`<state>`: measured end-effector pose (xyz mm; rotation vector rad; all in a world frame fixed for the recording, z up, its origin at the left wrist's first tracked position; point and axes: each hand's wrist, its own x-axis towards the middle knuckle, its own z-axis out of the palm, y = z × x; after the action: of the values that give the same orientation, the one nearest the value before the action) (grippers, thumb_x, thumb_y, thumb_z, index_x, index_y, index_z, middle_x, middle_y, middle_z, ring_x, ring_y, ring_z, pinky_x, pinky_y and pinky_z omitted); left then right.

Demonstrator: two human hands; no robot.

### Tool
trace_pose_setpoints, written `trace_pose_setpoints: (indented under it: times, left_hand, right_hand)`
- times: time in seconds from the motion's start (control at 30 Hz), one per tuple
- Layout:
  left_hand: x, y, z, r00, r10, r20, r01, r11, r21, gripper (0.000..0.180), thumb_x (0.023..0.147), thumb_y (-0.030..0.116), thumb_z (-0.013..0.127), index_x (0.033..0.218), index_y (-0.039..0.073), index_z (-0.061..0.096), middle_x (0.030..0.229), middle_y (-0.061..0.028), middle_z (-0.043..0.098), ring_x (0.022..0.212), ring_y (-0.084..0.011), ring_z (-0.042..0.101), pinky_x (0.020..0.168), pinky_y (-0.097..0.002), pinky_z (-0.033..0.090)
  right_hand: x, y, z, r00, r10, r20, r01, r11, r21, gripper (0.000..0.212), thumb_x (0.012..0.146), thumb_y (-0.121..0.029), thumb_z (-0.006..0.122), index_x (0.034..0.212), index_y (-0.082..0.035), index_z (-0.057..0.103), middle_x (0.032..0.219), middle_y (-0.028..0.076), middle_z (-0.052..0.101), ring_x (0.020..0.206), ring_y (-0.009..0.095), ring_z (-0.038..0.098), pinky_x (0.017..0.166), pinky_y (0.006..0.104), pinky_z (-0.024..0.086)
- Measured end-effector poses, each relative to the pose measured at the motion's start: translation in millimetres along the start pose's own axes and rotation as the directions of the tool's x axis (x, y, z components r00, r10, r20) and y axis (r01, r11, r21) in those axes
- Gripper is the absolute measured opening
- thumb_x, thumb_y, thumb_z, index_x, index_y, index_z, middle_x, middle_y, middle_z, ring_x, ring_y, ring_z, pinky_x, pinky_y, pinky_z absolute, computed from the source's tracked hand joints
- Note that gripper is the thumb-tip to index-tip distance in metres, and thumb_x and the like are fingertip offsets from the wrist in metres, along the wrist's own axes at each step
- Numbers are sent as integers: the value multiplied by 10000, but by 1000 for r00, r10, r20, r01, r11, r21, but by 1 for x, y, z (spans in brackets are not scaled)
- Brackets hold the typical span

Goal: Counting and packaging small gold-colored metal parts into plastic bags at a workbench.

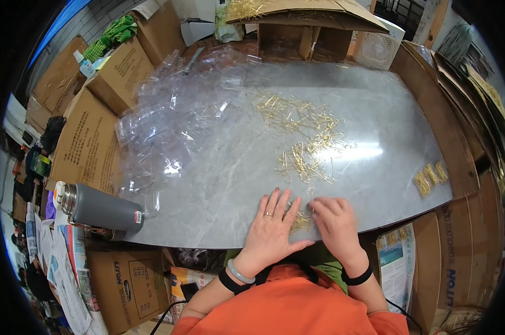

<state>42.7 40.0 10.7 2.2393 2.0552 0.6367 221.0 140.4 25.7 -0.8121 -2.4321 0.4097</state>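
My left hand (268, 225) lies flat near the table's front edge, fingers stretched out and thumb apart. Beside its index finger is a small cluster of gold wire hooks (300, 222), partly hidden by the hands. My right hand (337, 226) is on the other side of that cluster, its fingers bent and drawn together; anything between the fingertips is hidden. Beyond both hands, a loose heap of gold wire hooks (300, 162) stretches toward the back of the table. Three bundles of gold wire hooks (430, 178) sit at the right edge.
Clear plastic pieces (174, 111) are piled over the left of the grey table (230, 178). A grey thermos bottle (99, 207) lies at the front left edge. Cardboard boxes (90, 142) line the left side, cardboard (442, 123) the right, and an open carton (280, 42) the back.
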Motion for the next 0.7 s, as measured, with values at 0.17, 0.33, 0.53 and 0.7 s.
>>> trace_pose_setpoints:
  times: [0.17,0.33,0.53,0.7]
  left_hand:
    - [0,1,0,1000,-6,-19,6,1000,5,1034,859,694,655,1531,-46,391,1555,-254,389,1468,-429,345,1221,-565,264]
    - [0,-1,0,1000,27,8,-27,999,24,971,892,663,635,1513,-51,415,1524,-227,421,1471,-420,345,1223,-560,267]
    - [-2,-4,1,997,61,53,-61,998,-5,852,913,551,684,1499,-18,442,1451,-192,442,1466,-430,335,1219,-579,271]
    - [-2,-4,2,997,67,39,-67,998,-4,767,924,476,704,1487,11,468,1416,-179,441,1449,-429,346,1212,-584,287]
  right_hand:
    - [-6,5,11,998,26,-61,-25,1000,18,309,874,-124,732,1174,-86,673,1142,76,665,1061,315,581,929,435,451]
    - [2,-1,-5,995,-57,81,46,991,129,431,854,-204,775,1250,-80,656,1196,86,641,1120,323,564,992,459,421]
    - [3,14,-30,960,-97,264,51,983,177,536,791,-159,823,1284,-63,638,1198,94,642,1137,332,566,996,451,459]
    - [-4,26,-9,980,-71,185,28,974,225,560,772,-132,828,1291,-60,632,1188,94,655,1139,326,571,990,440,471]
